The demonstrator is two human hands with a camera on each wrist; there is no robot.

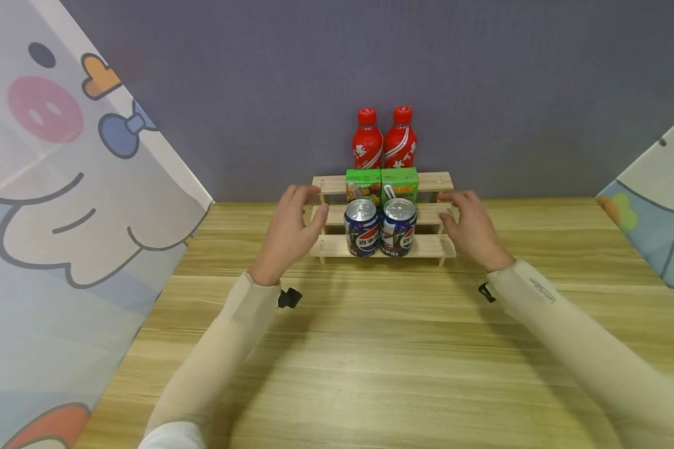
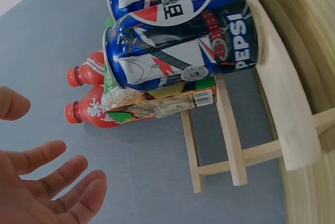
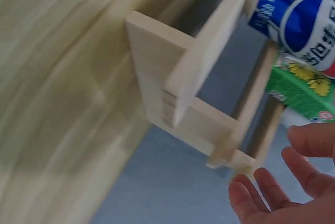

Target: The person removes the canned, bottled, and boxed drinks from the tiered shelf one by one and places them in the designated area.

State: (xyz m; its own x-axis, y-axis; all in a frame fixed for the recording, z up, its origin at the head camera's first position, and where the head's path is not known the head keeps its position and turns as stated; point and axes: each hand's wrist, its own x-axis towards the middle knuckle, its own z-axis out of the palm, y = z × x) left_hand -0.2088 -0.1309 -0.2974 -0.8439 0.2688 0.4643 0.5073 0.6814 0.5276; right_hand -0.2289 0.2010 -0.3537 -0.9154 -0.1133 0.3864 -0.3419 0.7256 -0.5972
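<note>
A three-tier wooden rack (image 1: 331, 246) stands on the table. On its lowest step are two blue Pepsi cans (image 1: 362, 228) side by side. Behind them, two green boxes (image 1: 400, 182) sit on the middle step, and two red bottles (image 1: 367, 146) stand at the top step. My left hand (image 1: 293, 229) is at the rack's left end, thumb and fingers spread; in the left wrist view it stands apart from the rack. My right hand (image 1: 472, 229) is at the right end, fingers loosely bent, holding nothing. In the right wrist view its fingertips (image 3: 242, 192) are close to the rack; contact cannot be told.
The wood-grain table (image 1: 337, 349) runs up to a grey wall panel (image 1: 258, 93) behind the rack. Cartoon-printed panels (image 1: 90, 206) border the table at left and right.
</note>
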